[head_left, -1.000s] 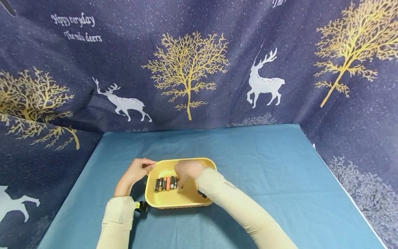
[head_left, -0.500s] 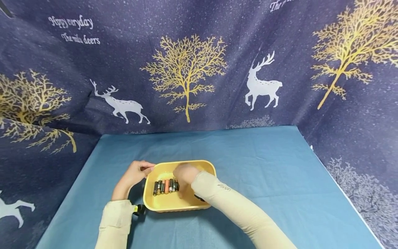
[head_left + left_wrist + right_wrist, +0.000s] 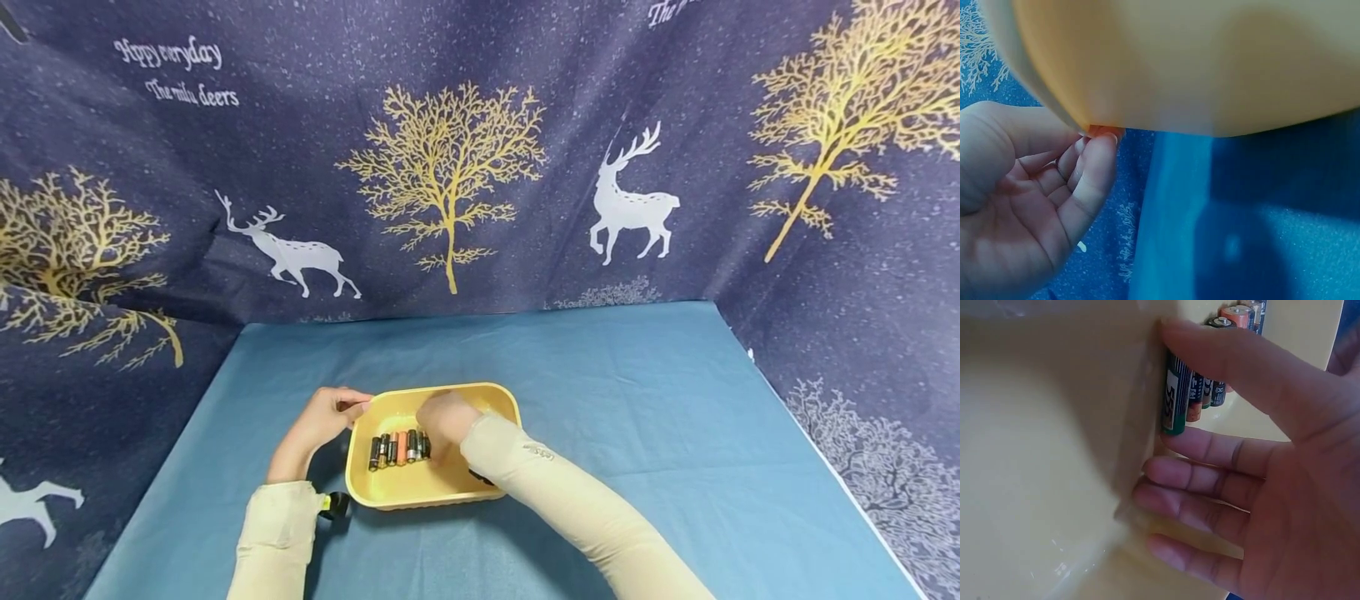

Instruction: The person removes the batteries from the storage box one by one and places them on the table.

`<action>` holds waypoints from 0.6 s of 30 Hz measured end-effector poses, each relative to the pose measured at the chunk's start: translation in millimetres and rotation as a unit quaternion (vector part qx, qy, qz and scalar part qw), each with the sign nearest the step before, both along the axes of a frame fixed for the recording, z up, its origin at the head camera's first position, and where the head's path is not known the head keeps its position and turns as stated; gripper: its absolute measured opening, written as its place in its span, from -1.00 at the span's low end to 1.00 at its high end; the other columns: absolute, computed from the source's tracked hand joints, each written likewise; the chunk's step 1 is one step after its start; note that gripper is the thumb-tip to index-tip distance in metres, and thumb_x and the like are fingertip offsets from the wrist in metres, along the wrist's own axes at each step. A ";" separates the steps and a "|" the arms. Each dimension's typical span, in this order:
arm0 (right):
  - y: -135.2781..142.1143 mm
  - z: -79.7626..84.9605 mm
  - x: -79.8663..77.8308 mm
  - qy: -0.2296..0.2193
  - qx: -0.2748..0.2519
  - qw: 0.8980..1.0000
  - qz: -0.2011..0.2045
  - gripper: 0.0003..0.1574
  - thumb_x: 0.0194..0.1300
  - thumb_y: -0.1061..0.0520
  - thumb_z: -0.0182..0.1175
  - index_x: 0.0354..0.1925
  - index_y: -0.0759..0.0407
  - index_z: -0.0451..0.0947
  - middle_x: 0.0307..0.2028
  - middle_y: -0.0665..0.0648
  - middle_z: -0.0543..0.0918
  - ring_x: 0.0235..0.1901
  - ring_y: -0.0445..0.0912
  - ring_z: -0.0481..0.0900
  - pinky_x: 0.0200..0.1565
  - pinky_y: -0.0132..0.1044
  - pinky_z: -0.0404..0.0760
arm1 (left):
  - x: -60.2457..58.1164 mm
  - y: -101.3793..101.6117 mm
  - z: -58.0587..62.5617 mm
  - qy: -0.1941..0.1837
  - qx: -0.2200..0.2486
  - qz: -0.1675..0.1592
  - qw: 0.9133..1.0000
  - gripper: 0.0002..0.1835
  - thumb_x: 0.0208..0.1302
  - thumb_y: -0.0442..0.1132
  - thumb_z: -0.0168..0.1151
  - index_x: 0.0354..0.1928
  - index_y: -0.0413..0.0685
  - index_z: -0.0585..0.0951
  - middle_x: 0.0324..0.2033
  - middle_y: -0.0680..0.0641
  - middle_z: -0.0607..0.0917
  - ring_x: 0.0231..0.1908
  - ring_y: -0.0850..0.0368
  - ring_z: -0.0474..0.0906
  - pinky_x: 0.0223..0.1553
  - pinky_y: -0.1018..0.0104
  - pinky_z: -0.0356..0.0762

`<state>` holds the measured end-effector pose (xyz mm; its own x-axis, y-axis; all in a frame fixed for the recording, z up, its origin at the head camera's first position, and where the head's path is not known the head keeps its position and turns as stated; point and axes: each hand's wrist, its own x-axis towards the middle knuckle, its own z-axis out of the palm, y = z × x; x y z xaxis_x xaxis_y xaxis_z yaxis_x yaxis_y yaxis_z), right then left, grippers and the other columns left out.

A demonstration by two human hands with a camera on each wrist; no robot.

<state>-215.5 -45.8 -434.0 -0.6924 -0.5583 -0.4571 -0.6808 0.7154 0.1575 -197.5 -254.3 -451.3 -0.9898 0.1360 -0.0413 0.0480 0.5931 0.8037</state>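
Hands: left hand pinches the yellow tub at its far left corner, thumb against fingers. Right hand reaches inside, holding the green battery end to end between thumb and index fingertip; its other three fingers are loosely extended and hold nothing visible.
Blue cloth: spread flat beneath the tub.
Tub: upright, its long sides running left to right before the person. Left hand is at the outer corner; right forearm crosses the near right part of the rim.
Battery row: side by side on the tub floor, left of the right hand. The row runs left to right; each battery's long axis runs near to far, across the row. One is orange, most others dark. Exact count not established, the right hand hiding part of that end.
Green battery: at the row's right end, roughly parallel to its neighbours. Contact with the next battery cannot be confirmed.
Governing relation: in this inspector's judgement, the alignment of the green battery's long axis with the row, close on its left. Right hand is nearer and spans that axis; left hand is well apart, beyond the row's opposite end.
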 end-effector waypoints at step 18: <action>9.2 18.6 8.3 0.001 -0.036 0.999 0.022 -0.54 -0.06 -0.23 0.45 -0.50 -0.05 0.40 -0.54 -0.13 0.46 -0.49 -0.22 0.39 -0.34 -0.36 0.54 | -0.5 -3.9 -2.7 0.016 0.007 -0.021 1.000 -0.78 0.33 -0.41 0.17 -0.06 -0.38 0.67 -0.27 -0.24 0.68 -0.46 0.06 0.60 -0.35 0.01 0.66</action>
